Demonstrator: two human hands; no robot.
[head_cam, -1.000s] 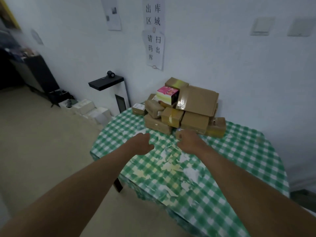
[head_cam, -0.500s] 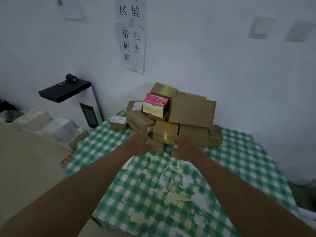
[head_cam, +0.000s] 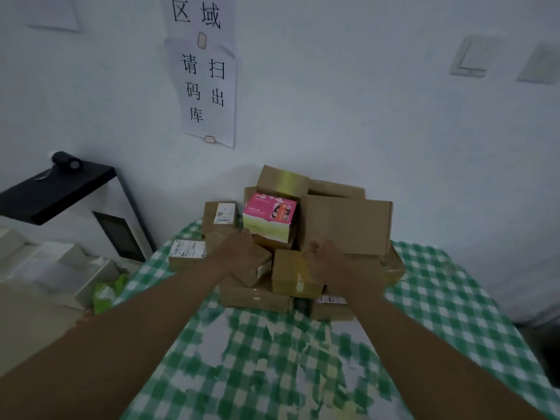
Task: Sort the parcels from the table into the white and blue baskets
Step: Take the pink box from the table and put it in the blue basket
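Parcels (head_cam: 298,237) heaped on bench (head_cam: 454,298) against wall | left hand (head_cam: 239,248) and right hand (head_cam: 328,257) at heap, grip unclear, cannot tell | baskets out of sight | risk: pulling a low box could topple pink box (head_cam: 269,216) above

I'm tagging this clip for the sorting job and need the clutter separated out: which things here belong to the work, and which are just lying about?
Part of the job:
- pile of brown cardboard parcels on the checked table
- pink and yellow box in the pile
- left hand and right hand, both at the pile
No basket is in view.

Lying about:
- paper notices on the wall
- black-topped cabinet
- wall switches
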